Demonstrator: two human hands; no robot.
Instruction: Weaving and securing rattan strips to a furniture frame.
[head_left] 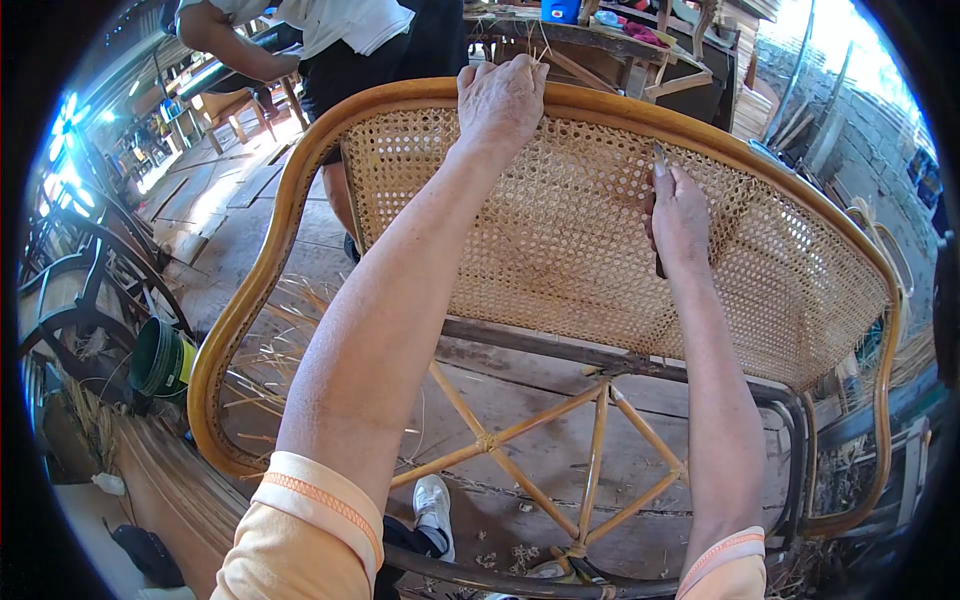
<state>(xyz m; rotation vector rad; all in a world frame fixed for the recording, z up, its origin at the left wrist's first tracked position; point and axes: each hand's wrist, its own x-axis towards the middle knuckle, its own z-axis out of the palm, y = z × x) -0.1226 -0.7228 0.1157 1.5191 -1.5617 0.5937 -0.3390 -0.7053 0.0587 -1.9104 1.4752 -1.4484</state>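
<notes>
Left hand (500,100) gripping rattan frame (300,190)

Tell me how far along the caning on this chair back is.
Mostly done: the woven cane panel fills nearly the whole rattan frame. In hand: the left hand grips the top rail where loose strands stick up, and the right hand works a thin tool into the weave. Left: those strand ends at the top look unfinished.

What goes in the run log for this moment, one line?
left hand: grips rattan frame top rail | right hand: grip shut on dark-handled tool, against cane webbing | another person behind the chair
</notes>
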